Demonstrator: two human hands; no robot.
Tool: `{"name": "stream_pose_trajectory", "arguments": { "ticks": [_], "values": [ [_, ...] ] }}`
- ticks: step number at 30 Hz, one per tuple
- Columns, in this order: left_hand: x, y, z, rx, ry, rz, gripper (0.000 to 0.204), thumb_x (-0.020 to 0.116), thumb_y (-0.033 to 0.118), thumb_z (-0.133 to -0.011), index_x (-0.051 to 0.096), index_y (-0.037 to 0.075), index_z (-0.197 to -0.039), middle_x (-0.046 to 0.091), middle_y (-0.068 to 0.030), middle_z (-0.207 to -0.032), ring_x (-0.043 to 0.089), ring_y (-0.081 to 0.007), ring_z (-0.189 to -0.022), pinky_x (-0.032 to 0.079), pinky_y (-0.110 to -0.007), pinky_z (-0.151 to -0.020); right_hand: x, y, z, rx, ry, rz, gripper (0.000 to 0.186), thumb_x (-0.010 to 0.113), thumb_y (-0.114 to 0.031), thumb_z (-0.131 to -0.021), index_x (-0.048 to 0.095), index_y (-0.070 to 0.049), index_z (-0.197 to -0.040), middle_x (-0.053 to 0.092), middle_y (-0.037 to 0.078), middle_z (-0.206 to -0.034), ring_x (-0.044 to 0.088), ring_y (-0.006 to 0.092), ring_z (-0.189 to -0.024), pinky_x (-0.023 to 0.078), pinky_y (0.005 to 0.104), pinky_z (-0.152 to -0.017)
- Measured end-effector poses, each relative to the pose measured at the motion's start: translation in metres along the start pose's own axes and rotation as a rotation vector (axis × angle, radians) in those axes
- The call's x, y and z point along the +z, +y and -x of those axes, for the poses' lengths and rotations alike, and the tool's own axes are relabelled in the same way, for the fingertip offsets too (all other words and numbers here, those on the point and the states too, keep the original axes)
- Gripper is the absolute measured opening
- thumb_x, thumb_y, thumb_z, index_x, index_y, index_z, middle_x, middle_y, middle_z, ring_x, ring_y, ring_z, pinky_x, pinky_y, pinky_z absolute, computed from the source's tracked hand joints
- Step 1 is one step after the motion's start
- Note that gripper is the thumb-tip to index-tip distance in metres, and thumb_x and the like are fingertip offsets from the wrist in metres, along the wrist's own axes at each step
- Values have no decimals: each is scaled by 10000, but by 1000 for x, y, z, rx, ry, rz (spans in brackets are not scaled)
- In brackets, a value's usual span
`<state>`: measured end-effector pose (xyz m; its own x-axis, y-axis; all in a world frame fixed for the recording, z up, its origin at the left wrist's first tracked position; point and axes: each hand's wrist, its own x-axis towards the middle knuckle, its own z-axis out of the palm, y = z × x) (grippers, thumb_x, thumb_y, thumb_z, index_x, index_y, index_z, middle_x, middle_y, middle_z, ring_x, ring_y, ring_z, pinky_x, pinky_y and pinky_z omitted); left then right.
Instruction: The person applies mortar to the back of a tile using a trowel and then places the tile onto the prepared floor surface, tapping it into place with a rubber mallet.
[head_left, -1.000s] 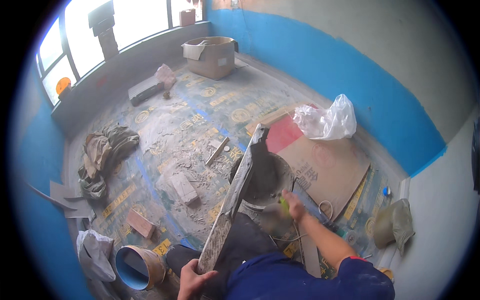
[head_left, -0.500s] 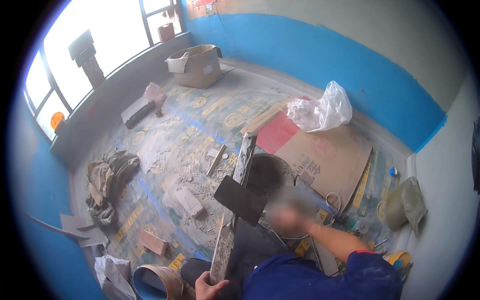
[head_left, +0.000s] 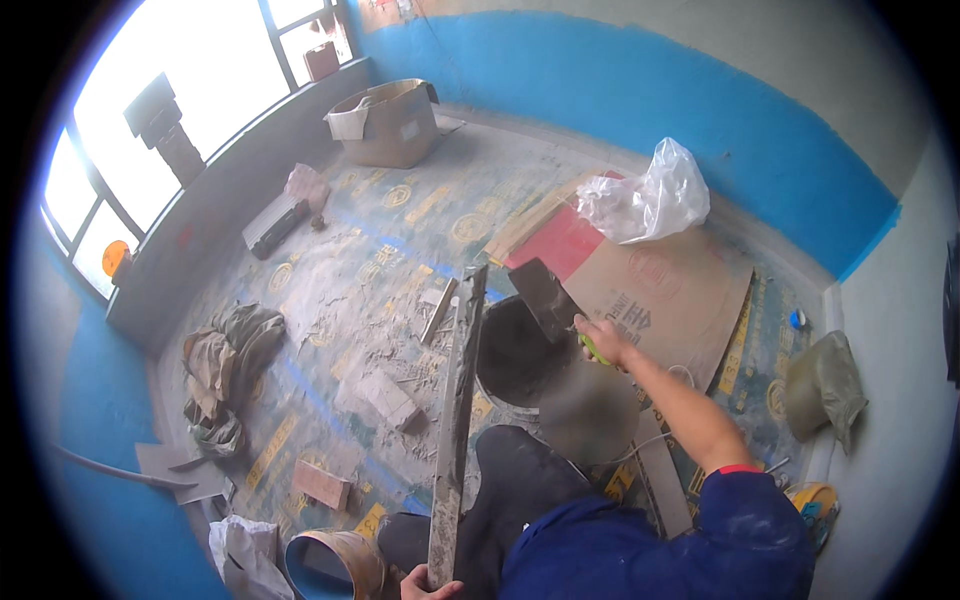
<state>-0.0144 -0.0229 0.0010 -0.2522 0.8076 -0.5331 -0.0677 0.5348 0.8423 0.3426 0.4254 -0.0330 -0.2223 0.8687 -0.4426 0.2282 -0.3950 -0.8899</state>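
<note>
My left hand grips the lower end of a long, narrow straightedge, its surface smeared with grey mortar. The straightedge slants up and away in front of me. My right hand is closed on the green handle of a plastering trowel. The trowel's dark rectangular blade is tilted over the right rim of a black bucket. Dark grey material shows inside the bucket. A blurred round grey patch beside the bucket, below my right hand, cannot be made out.
Beyond the bucket lie a cardboard sheet and a clear plastic bag. Bricks, crumpled cloth and a round pail are to the left. A cardboard box stands near the window. An olive bag leans by the right wall.
My right hand has moved up and away, carrying the trowel from across the straightedge to over the bucket. The straightedge has turned more upright, with my left hand still on its lower end.
</note>
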Motion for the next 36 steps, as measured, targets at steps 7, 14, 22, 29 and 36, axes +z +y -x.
{"name": "stream_pose_trajectory", "arguments": {
  "ticks": [7, 14, 22, 29, 36],
  "values": [
    [-2, -22, 7, -37, 155, 5, 237, 707, 126, -891, 648, -3, -1082, 676, -38, -896, 616, -116, -778, 503, -270, -700, 20, 25, -59, 157, -232, 693, 540, 580, -475, -955, 659, 58, -925, 650, 144, -729, 610, 234, -584, 486, 408, -564],
    [3, -39, 12, -65, 355, 9, 239, 530, 267, -1012, 579, 84, -865, 524, 20, -684, 477, -75, -580, 395, -243, -509, 66, 34, -118, 306, -235, 502, 449, 593, -411, -965, 656, 26, -887, 597, 117, -621, 588, 240, -507, 470, 406, -462],
    [1, -23, 12, 23, 453, 37, 264, 511, 253, -1023, 535, 117, -798, 439, 53, -654, 388, -59, -551, 313, -224, -491, 49, 35, -97, 187, -212, 442, 545, 635, -485, -915, 657, 27, -730, 635, 118, -631, 602, 208, -492, 485, 355, -451],
    [-7, 30, -27, 79, 343, 114, 226, 631, 231, -954, 627, 15, -1023, 616, -6, -858, 549, -78, -738, 441, -234, -654, 25, 58, -42, 54, -201, 148, 463, 638, -483, -921, 628, -27, -841, 601, 51, -639, 570, 129, -493, 452, 282, -448],
    [12, 71, -94, 274, 192, 198, 235, 515, 190, -1009, 625, -12, -1058, 607, 16, -903, 516, -49, -790, 407, -212, -716, 56, 43, 30, -87, -253, -242, 367, 568, -400, -951, 596, -34, -945, 570, 47, -671, 538, 123, -493, 451, 264, -471]
  ]
}}
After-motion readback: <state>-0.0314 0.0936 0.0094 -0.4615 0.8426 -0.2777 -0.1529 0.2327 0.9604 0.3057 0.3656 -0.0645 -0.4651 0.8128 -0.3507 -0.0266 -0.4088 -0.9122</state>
